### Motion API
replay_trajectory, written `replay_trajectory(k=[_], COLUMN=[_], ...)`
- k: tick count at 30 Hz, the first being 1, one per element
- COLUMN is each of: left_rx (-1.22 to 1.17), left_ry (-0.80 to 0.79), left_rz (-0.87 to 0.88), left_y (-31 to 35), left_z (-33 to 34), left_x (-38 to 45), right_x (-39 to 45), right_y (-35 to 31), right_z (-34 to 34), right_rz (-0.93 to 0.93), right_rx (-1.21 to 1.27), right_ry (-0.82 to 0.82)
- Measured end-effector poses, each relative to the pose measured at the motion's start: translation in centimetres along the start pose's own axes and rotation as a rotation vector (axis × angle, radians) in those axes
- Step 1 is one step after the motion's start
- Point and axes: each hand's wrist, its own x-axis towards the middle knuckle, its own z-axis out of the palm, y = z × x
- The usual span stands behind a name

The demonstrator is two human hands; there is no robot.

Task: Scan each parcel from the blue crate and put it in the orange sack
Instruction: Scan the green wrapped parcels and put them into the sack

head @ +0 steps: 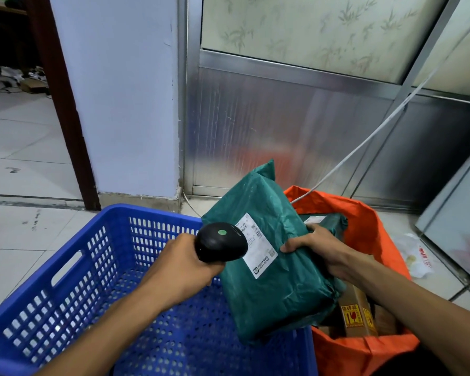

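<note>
- The left hand [183, 270] has its fingers curled tight round the handle of a black handheld barcode scanner [221, 242], whose rounded head carries a small green dot on top.
- The scanner head sits just above the white shipping label [258, 245] on a dark green plastic mailer parcel [272, 267], overlapping the label's left edge.
- The right hand [314, 249] grips the parcel's right side, thumb across the top face and fingers wrapped round the edge.
- The parcel is held in the air, tilted, with its far end raised; it hangs over the right wall of the blue perforated plastic crate [92, 267] and the near edge of the orange fabric sack [364, 351].
- The crate stands on the tiled floor at the left; the mesh bottom that shows holds no parcels.
- The sack stands open just to the right of the crate, touching it. Inside lie another green mailer [327, 219] and a brown cardboard box [357, 314] with red and yellow fragile stickers.
- Behind stand a pale blue pillar [128, 104] and a metal-framed partition [296, 118]; a white cable [377, 128] slants down toward the sack.
- A crumpled white plastic bag [418, 256] lies on the floor to the right.
</note>
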Motion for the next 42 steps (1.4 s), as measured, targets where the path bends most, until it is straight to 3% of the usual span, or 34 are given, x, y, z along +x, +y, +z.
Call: replay_trajectory(k=[42], left_rx=[0.029], left_ry=[-0.007], left_rz=[-0.029], left_y=[-0.2], left_z=[-0.1], left_x=[-0.2], right_x=[1.0], right_y=[0.9], right_z=[-0.1], right_rz=[0.082], right_rx=[-0.101], right_ry=[-0.004])
